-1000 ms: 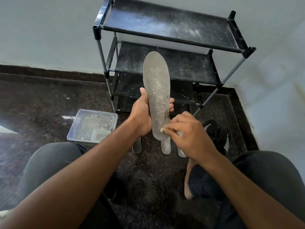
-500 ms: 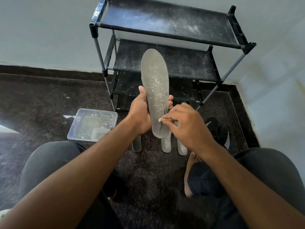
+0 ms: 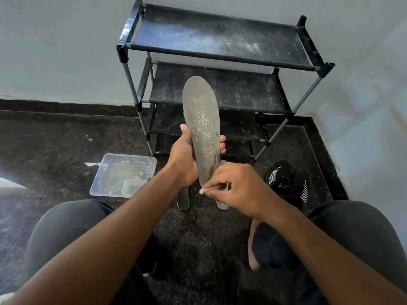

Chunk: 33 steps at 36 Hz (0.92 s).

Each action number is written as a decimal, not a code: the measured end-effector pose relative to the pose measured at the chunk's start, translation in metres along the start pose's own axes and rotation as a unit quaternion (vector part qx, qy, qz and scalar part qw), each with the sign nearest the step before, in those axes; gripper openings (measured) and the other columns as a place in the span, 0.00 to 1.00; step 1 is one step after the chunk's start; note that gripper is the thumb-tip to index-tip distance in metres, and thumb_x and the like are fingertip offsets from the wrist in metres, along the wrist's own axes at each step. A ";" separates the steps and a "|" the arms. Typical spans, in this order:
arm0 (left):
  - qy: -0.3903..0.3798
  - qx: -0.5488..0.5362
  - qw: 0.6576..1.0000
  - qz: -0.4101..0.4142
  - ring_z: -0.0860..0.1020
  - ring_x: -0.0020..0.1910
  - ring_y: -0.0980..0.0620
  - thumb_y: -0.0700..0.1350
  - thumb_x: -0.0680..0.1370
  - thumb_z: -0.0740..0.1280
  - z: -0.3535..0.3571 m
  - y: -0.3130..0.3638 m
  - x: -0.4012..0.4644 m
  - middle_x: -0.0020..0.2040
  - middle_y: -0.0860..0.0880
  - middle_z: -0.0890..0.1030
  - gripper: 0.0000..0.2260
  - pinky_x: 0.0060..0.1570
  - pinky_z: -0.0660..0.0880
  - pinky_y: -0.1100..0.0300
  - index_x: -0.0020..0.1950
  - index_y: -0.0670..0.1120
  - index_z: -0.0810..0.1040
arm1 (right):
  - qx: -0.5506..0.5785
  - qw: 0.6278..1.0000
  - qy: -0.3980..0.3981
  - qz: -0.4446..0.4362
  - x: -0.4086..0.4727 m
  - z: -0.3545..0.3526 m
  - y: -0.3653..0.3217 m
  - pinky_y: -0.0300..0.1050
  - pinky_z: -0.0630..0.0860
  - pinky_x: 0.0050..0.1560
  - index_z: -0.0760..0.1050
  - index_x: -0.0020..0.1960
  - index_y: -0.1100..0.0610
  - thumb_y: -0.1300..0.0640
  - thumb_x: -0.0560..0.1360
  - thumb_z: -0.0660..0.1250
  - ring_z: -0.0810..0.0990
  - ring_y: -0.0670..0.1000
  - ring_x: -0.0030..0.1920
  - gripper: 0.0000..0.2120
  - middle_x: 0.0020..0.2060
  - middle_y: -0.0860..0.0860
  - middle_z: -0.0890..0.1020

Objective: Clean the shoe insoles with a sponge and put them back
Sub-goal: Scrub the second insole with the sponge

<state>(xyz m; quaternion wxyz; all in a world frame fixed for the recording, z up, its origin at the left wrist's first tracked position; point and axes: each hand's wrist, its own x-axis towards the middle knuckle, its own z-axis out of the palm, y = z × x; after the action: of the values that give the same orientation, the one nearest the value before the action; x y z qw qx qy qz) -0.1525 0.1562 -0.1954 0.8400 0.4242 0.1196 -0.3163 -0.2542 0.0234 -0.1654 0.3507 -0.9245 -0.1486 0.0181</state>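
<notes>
My left hand [image 3: 185,159] grips a grey insole [image 3: 201,119] by its lower half and holds it upright, toe up. White specks cover the insole's middle; its heel part looks darker. My right hand [image 3: 237,188] pinches a small pale sponge piece [image 3: 202,191] at the insole's heel end. More insoles [image 3: 183,201] lie on the floor under my hands, mostly hidden. A pair of black shoes [image 3: 286,181] with white stripes sits on the floor to the right.
A clear plastic tray [image 3: 103,179] holding a small clear cup [image 3: 133,186] sits on the dark floor at left. A dusty black shoe rack [image 3: 220,49] stands against the wall ahead. My knees frame the bottom; the wall corner is at right.
My right hand moved the sponge down the insole from the lower part to the heel tip. The insole stays upright in my left hand.
</notes>
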 end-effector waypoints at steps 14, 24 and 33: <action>-0.003 -0.017 1.000 -0.008 0.84 0.52 0.42 0.68 0.84 0.46 0.002 -0.001 0.001 0.57 0.36 0.84 0.37 0.60 0.78 0.45 0.69 0.38 0.76 | -0.002 0.998 0.066 -0.005 0.008 -0.006 0.001 0.39 0.75 0.49 0.86 0.48 0.54 0.57 0.73 0.76 0.78 0.44 0.45 0.04 0.41 0.45 0.84; -0.003 -0.005 1.000 -0.012 0.84 0.55 0.41 0.67 0.84 0.47 0.004 -0.004 0.000 0.58 0.37 0.84 0.35 0.62 0.78 0.45 0.65 0.40 0.79 | -0.055 0.997 0.055 -0.007 0.022 0.002 0.009 0.43 0.77 0.51 0.86 0.44 0.57 0.56 0.75 0.75 0.77 0.45 0.43 0.05 0.38 0.47 0.82; -0.015 0.040 0.999 -0.022 0.84 0.60 0.45 0.64 0.85 0.47 0.009 -0.012 -0.005 0.62 0.40 0.84 0.32 0.61 0.79 0.50 0.66 0.42 0.80 | -0.087 0.981 0.173 -0.002 0.031 -0.002 0.009 0.43 0.74 0.48 0.85 0.46 0.59 0.59 0.76 0.73 0.75 0.49 0.45 0.03 0.40 0.49 0.80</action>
<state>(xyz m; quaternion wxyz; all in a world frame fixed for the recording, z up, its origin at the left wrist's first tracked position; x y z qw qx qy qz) -0.1641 0.1459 -0.1952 0.8171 0.4498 0.1038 -0.3454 -0.2222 0.0245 -0.1682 0.2889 -0.9404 -0.0885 -0.1560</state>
